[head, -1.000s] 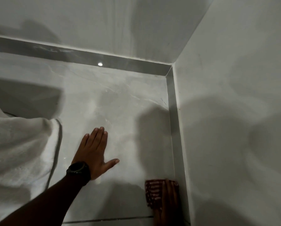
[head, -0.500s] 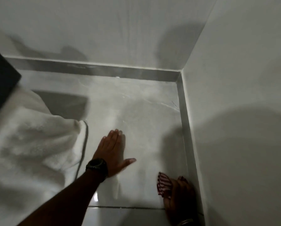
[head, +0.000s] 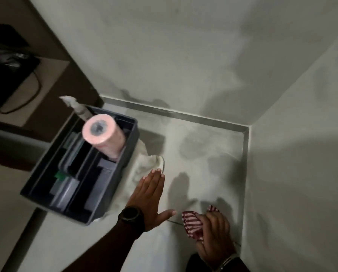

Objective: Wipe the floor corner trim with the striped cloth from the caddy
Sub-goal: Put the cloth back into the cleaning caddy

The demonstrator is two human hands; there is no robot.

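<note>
Meeting at the corner, grey trim [head: 245, 154] edges pale floor [head: 203, 163].

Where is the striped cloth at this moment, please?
In the head view it is at the lower right: the striped cloth is bunched in the right hand on the floor, beside the right wall's trim and just right of the left hand.

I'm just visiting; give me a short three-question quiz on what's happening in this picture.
1. True or false: the striped cloth is in the left hand.
2. What pink thing stands in the grey caddy?
3. The left hand is: A) in a fist B) open with its fingers straight C) gripping the caddy.

Key: 1. False, the right hand grips it. 2. A paper roll. 3. B.
</note>
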